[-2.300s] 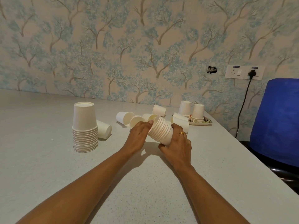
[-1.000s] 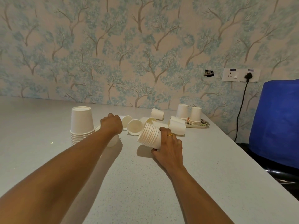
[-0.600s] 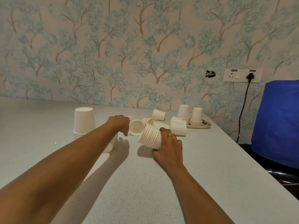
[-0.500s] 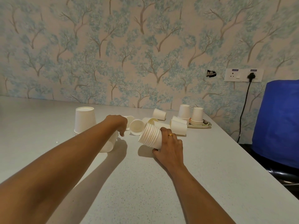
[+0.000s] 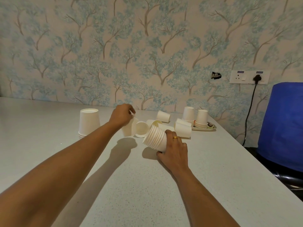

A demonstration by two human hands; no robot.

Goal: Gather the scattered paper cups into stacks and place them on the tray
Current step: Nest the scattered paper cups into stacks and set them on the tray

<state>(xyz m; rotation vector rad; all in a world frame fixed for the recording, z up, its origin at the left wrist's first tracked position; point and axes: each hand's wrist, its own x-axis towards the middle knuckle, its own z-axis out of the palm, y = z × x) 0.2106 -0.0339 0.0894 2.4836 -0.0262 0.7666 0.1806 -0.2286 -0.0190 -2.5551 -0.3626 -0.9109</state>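
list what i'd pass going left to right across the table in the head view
upside-down cup stack → left hand pinching a single cup → lying cup, mouth toward the camera → tilted stack gripped by the right hand → two stacks on the tray → blue chair
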